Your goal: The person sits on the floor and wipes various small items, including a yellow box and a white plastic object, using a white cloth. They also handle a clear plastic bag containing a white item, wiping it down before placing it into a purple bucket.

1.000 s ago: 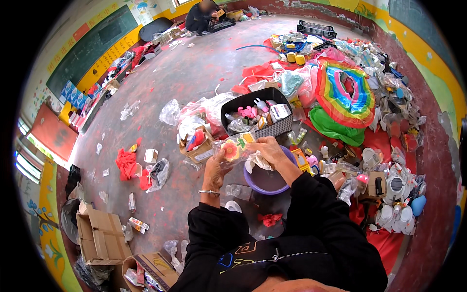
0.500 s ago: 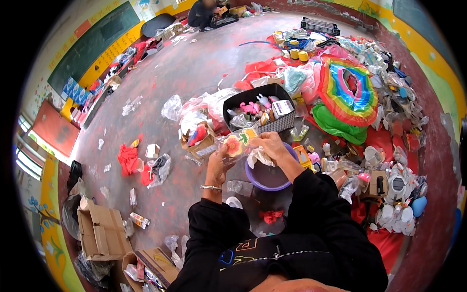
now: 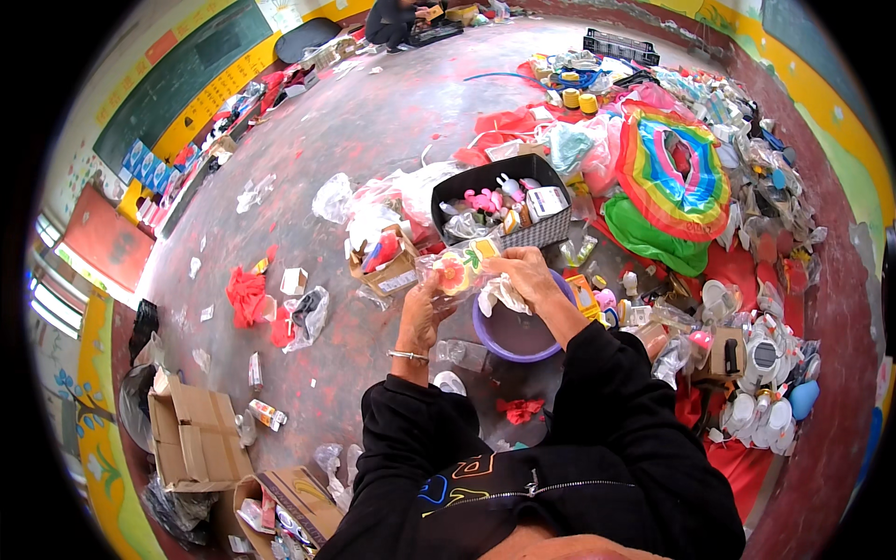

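Note:
My left hand (image 3: 422, 315) is closed on the lower left end of a clear plastic packet (image 3: 459, 271). Inside it show a reddish-pink flower shape and a yellow and green piece. My right hand (image 3: 528, 278) is closed around a crumpled white cloth (image 3: 502, 295), with its fingertips at the packet's right end. Whether those fingertips pinch the packet too is hard to make out. Below the right hand stands a purple-rimmed basin (image 3: 521, 357), partly covered by the hand and cloth. Just beyond the packet is a black bin (image 3: 549, 231) holding pink toys, a white box and small items.
A small open carton (image 3: 396, 276) stands left of the bin. On the right lie a rainbow inflatable ring (image 3: 630, 173) and a heap of mixed plastic goods. Larger cardboard boxes (image 3: 198, 439) sit at lower left. Another person (image 3: 390, 23) crouches at the far wall.
The view has shifted slightly. Both hands keep hold at nearly the same place; the packet has turned a little, and the white cloth hangs slightly higher under the right hand.

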The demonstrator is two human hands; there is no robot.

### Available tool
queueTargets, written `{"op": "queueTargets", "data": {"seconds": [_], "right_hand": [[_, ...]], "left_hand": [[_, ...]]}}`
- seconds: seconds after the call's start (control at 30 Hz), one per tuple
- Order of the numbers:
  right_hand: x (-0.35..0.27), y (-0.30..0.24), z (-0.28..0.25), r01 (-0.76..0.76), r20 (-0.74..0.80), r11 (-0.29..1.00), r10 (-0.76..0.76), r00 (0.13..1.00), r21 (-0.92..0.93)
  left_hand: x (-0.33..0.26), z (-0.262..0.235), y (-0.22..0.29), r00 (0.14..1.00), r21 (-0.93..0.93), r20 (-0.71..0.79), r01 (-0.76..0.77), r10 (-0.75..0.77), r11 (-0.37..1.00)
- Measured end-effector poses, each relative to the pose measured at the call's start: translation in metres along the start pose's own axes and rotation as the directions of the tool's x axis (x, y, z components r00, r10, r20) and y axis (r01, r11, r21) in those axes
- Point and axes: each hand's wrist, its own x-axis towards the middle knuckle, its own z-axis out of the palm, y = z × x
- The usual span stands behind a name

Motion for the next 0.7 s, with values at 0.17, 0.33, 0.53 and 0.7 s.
{"op": "queueTargets", "data": {"seconds": [0.17,0.33,0.53,0.7], "right_hand": [[-0.004,-0.007,0.001,0.001,-0.011,0.999,-0.001,1.000,0.040],[-0.008,-0.011,0.004,-0.008,-0.003,0.997,0.008,1.000,0.080],[-0.008,-0.011,0.003,-0.003,-0.010,0.997,0.004,1.000,0.071],[-0.001,-0.002,-0.001,0.020,-0.024,0.999,-0.019,1.000,0.037]], "left_hand": [[0.000,0.004,0.000,1.000,0.040,-0.015,-0.014,0.014,0.999],[0.003,0.001,-0.004,0.999,0.003,-0.037,-0.026,0.026,1.000],[0.007,-0.003,-0.009,0.998,-0.005,-0.052,-0.041,0.040,0.999],[0.005,-0.001,-0.006,0.998,-0.029,-0.047,-0.042,0.040,0.999]]}}
